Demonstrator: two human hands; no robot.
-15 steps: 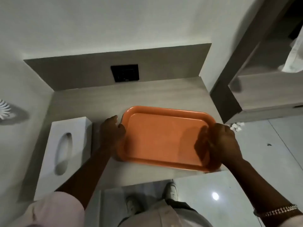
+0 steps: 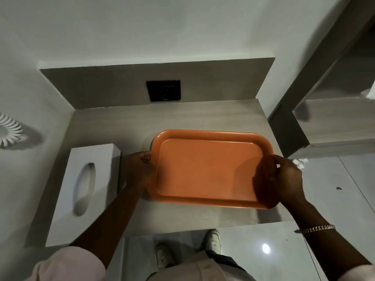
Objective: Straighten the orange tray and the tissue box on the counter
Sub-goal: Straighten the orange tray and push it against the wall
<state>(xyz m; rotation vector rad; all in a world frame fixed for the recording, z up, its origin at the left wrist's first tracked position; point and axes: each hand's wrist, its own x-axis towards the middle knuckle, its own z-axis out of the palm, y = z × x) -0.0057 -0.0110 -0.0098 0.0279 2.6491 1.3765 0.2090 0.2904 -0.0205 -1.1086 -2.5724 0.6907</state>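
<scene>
An empty orange tray (image 2: 205, 169) lies on the grey wood-grain counter (image 2: 125, 122), its long side roughly parallel to the back wall. My left hand (image 2: 139, 169) grips the tray's left rim. My right hand (image 2: 284, 175) grips its right rim, near the counter's right edge. A white tissue box (image 2: 85, 191) with an oval opening lies at the counter's left, slanted, a small gap away from my left hand.
A black wall socket (image 2: 163, 90) sits in the backsplash behind the tray. A white round vent (image 2: 9, 130) is on the left wall. A grey shelf unit (image 2: 332, 122) stands to the right. Glossy floor tiles and my shoes (image 2: 212, 240) are below the counter's front edge.
Both hands have kept hold of the tray and its tilt has lessened, so it lies more square to the wall. The tissue box has not moved.
</scene>
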